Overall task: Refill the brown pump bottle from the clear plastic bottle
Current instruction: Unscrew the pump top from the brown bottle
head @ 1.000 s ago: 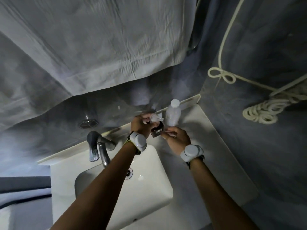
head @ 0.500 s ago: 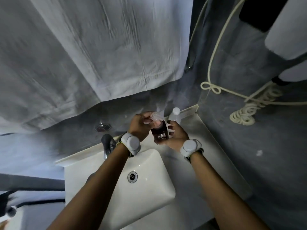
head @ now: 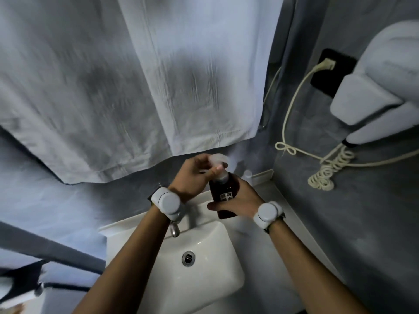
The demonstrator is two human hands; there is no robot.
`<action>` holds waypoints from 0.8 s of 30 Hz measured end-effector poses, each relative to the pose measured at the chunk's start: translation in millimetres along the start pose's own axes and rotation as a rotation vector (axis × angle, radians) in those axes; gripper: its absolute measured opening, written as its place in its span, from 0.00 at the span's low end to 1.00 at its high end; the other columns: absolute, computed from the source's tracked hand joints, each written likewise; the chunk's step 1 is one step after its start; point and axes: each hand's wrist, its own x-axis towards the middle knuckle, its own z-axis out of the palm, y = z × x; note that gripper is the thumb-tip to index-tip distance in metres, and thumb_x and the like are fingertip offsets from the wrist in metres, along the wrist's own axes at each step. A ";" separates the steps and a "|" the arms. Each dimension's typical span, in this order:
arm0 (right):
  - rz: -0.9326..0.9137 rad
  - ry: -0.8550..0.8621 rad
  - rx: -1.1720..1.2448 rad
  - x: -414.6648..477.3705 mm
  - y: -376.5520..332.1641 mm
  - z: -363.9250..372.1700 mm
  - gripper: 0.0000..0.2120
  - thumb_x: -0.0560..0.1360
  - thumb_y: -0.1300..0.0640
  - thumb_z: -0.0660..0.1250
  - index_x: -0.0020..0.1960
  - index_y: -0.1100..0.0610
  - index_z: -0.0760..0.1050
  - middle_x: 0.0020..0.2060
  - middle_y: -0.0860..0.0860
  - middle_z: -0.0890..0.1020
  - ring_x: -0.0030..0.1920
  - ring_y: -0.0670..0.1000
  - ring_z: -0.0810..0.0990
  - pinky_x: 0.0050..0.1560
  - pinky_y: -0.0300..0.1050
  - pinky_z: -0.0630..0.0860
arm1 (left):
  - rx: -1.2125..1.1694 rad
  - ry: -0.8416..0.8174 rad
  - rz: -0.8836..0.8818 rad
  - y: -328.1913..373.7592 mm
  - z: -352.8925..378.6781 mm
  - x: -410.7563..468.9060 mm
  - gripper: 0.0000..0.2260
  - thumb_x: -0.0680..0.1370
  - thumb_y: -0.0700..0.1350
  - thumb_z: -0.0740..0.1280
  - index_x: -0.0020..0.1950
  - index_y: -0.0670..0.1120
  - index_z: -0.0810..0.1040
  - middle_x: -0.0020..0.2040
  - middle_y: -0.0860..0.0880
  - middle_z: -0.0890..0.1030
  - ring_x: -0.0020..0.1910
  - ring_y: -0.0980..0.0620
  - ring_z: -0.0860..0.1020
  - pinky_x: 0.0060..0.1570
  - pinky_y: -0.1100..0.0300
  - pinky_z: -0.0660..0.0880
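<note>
We hold the brown bottle [head: 223, 189] roughly upright above the back rim of the sink [head: 204, 284]. The right hand [head: 239, 201] wraps its lower body, thumb across the front below the label. The left hand [head: 192, 175] curls its fingers round the white pump [head: 218, 163] at the neck. We judge the bottle to be rigid plastic, light if near empty, and smooth, so slick when wet. Take the body in a full wrap and turn at the collar, not the nozzle. The clear bottle [head: 248, 173] stands behind the right hand at the back of the worktop [head: 294, 225], mostly hidden. We expect thin walls that buckle under a tight grip, so hold it mid-body
</note>
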 end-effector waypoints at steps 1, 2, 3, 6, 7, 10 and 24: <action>-0.011 -0.018 0.000 -5.4 -8.6 -0.4 0.33 0.58 0.44 0.87 0.58 0.39 0.77 0.51 0.37 0.86 0.52 0.35 0.84 0.50 0.32 0.78 | -0.035 -0.021 0.012 5.0 -4.4 -5.0 0.12 0.81 0.40 0.68 0.62 0.35 0.78 0.57 0.43 0.86 0.57 0.51 0.84 0.59 0.57 0.79; -0.011 -0.037 -0.004 -7.0 -13.0 -2.8 0.32 0.59 0.46 0.87 0.58 0.40 0.77 0.50 0.37 0.86 0.52 0.36 0.84 0.49 0.30 0.78 | -0.075 -0.053 0.016 7.6 -6.6 -6.4 0.13 0.81 0.39 0.66 0.63 0.33 0.76 0.58 0.44 0.85 0.59 0.51 0.83 0.59 0.59 0.79; -0.015 -0.060 -0.015 -10.6 -20.8 -4.2 0.29 0.61 0.49 0.87 0.58 0.41 0.78 0.50 0.35 0.86 0.51 0.35 0.85 0.47 0.28 0.78 | -0.107 -0.082 0.028 12.3 -9.6 -10.2 0.13 0.82 0.38 0.65 0.63 0.32 0.75 0.59 0.44 0.85 0.60 0.51 0.83 0.58 0.60 0.79; -0.021 -0.143 -0.026 -20.2 -39.8 -5.4 0.26 0.65 0.55 0.87 0.56 0.43 0.78 0.46 0.33 0.86 0.49 0.35 0.85 0.45 0.26 0.78 | -0.160 -0.151 0.068 22.1 -17.1 -21.1 0.12 0.82 0.37 0.63 0.64 0.33 0.76 0.61 0.45 0.85 0.62 0.50 0.82 0.59 0.61 0.78; -0.028 -0.158 -0.034 -24.3 -46.8 -4.6 0.26 0.65 0.55 0.87 0.57 0.43 0.78 0.47 0.33 0.86 0.49 0.35 0.85 0.45 0.26 0.78 | -0.177 -0.164 0.082 26.3 -19.7 -26.1 0.12 0.82 0.37 0.63 0.64 0.34 0.76 0.61 0.45 0.84 0.63 0.49 0.81 0.60 0.60 0.78; -0.029 -0.180 -0.040 -26.2 -53.1 -2.8 0.25 0.63 0.51 0.87 0.55 0.42 0.80 0.47 0.35 0.87 0.50 0.37 0.86 0.46 0.28 0.79 | -0.235 -0.146 0.094 32.3 -20.5 -32.0 0.10 0.82 0.37 0.63 0.62 0.36 0.78 0.58 0.44 0.85 0.60 0.47 0.83 0.60 0.58 0.78; -0.030 0.263 -0.102 -30.5 -75.0 42.2 0.28 0.51 0.36 0.76 0.49 0.43 0.76 0.39 0.31 0.84 0.39 0.32 0.83 0.34 0.24 0.74 | -0.226 0.368 0.107 44.6 0.4 -48.2 0.12 0.73 0.42 0.77 0.50 0.36 0.82 0.44 0.41 0.87 0.46 0.44 0.86 0.51 0.50 0.83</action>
